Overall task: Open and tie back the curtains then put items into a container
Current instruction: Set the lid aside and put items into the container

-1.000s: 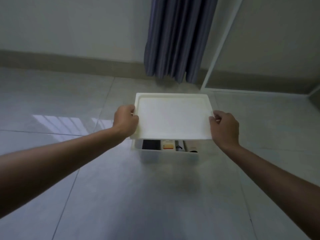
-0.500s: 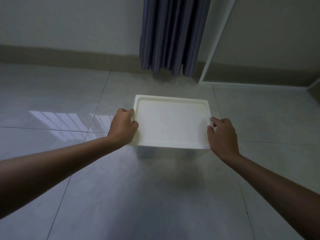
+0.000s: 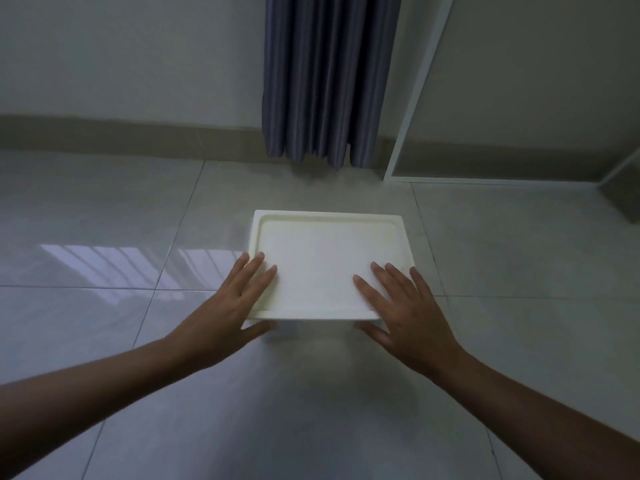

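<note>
Both hands moved from gripping the lid's side edges to lying on top | left hand (image 3: pixel 232 308) and right hand (image 3: pixel 403 306): fingers straight, flat on lid, holding nothing | white rectangular plastic lid (image 3: pixel 320 265): raised rim, covering container on grey tiled floor (image 3: pixel 104 220)

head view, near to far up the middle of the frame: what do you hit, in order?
bare floor tiles → white lid on the container, left hand and right hand flat on its near edge → floor strip → curtain against the wall.
</note>
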`<state>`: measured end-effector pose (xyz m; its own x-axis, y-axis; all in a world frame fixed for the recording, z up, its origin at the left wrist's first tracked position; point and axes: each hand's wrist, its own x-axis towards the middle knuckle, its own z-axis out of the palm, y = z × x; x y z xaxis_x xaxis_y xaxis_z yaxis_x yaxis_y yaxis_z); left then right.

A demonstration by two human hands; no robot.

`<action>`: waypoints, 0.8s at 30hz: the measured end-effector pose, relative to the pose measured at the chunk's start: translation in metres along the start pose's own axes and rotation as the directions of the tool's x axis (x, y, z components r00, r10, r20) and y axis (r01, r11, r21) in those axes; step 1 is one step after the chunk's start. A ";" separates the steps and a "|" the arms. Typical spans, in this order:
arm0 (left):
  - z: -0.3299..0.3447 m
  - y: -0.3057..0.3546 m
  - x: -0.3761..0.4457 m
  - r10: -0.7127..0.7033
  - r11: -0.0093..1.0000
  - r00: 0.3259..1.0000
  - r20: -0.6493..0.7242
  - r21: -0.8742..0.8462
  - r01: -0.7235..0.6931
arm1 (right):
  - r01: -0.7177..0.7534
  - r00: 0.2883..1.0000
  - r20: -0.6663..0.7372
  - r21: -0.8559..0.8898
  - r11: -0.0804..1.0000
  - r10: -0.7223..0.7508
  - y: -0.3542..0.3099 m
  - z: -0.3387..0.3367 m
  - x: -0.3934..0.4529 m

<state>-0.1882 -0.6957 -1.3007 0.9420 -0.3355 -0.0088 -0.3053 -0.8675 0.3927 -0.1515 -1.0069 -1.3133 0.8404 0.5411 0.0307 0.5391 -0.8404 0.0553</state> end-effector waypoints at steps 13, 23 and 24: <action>0.011 0.001 0.152 0.036 0.994 0.998 -0.042 -0.099 -0.040 | -0.257 0.966 -0.025 0.025 0.966 0.258 0.098 0.008 0.070; 0.003 -0.021 0.265 -0.034 0.986 0.995 -0.093 -0.167 0.018 | -0.250 0.966 -0.021 0.173 0.953 0.257 0.177 0.015 0.165; 0.002 -0.021 0.270 -0.043 0.985 0.995 -0.087 -0.171 0.027 | -0.253 0.965 -0.020 0.186 0.950 0.261 0.180 0.014 0.171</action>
<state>0.0724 -0.7689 -1.3128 0.9628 -0.2647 0.0547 -0.2511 -0.8006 0.5440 0.0900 -1.0666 -1.3123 0.9506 0.3037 0.0640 0.3098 -0.9403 -0.1406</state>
